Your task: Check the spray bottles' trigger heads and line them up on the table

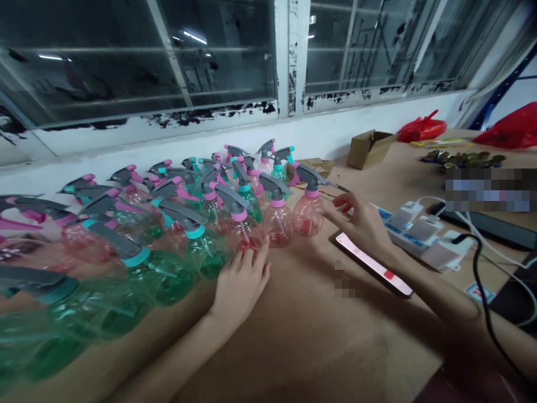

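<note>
Clear spray bottles with grey trigger heads, some pink and some green, crowd the left half of the table. My left hand (243, 280) lies with outstretched fingers at the base of a pink spray bottle (245, 232), at or against its front; contact is hard to confirm. Beside it stands another pink spray bottle (278, 224). At the right end of the group, my right hand (363, 221) has its fingers loosely bent and apart, with the fingertips at the right side of a pink spray bottle (309, 215). Neither hand is wrapped round a bottle.
A lit phone (373, 263) lies under my right forearm. Right of it is a power strip (388, 215) with white chargers (447, 249) and a black cable (482, 291). Farther back are an open cardboard box (364, 151), red plastic bags (422, 129) and small metallic pieces (465, 159).
</note>
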Available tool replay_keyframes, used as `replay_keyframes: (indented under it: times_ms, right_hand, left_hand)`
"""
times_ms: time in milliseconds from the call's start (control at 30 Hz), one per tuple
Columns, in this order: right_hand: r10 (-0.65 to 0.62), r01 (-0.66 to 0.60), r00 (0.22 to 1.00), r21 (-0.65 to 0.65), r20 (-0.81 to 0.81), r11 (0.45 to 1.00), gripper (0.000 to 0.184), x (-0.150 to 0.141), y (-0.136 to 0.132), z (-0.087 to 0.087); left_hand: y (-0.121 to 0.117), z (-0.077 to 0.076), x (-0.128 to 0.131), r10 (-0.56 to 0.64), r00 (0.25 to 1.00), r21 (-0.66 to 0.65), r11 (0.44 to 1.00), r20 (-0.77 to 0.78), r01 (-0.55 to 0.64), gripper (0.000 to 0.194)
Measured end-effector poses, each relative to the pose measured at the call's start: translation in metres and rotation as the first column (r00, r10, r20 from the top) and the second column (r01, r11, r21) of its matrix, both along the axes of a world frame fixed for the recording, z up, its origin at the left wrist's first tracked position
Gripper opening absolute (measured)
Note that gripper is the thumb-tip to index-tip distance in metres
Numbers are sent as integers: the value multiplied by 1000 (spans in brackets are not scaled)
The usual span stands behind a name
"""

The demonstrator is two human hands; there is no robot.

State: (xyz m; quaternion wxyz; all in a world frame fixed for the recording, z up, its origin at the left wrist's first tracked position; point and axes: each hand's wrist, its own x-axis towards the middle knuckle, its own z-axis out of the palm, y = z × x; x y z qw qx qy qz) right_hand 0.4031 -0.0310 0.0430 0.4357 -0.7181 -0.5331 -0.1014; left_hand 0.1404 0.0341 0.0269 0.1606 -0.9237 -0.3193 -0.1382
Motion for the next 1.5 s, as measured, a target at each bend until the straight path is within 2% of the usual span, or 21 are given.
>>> replay_keyframes:
  times_ms: [100,233,500,633,767,967,1033,1133,1267,1400,1467,1500]
  right_hand:
    - [7,-7,1000,-11,3,1000,54,8,11,-9]
    - [73,-74,997,-58,-11,996,63,12,24,-17]
    - [161,-168,984,-83,-78,982,62,14,35,-21]
    - [193,-200,976,-71,-99,977,58,13,39,-21]
    - [157,-164,983,-73,-99,984,50,13,37,-18]
    - [149,-151,989,-133,-27,980,48,5,4,-11]
    - [162,-162,987,-169,-9,972,48,-6,-16,-9]
    - [205,-198,979,-234,5,952,48,-34,-48,-7]
    - [283,-280,959,-281,-28,918,54,-89,-78,-8]
    - [491,-501,864,-262,-108,824,51,-140,-78,-4]
    - [519,-535,844,-276,-135,798,58,-157,-68,1]
    - [545,-566,823,-300,-158,768,61,-163,-62,4]
  left_hand:
    - [7,6,8,67,995,-24,997,-69,-69,49]
    - [10,4,5,136,977,5,991,-164,-137,52]
    - [5,-4,-7,119,978,20,993,-170,-117,50]
    - [0,-6,-8,74,990,-22,997,-121,-78,52]
    - [-13,-7,-13,-16,996,-75,997,-88,10,50]
    - [-36,-15,-33,-197,980,-173,965,18,197,45]
    - [-41,-18,-39,-200,975,-253,943,95,218,44]
    - [-48,-18,-46,-128,964,-416,883,232,217,46]
    - [-59,-12,-52,-49,935,-528,814,352,242,66]
    - [-69,-10,-66,1,871,-604,721,491,340,85]
    - [-72,-9,-80,82,846,-658,669,526,345,86]
    - [-72,-8,-88,129,845,-687,651,520,323,87]
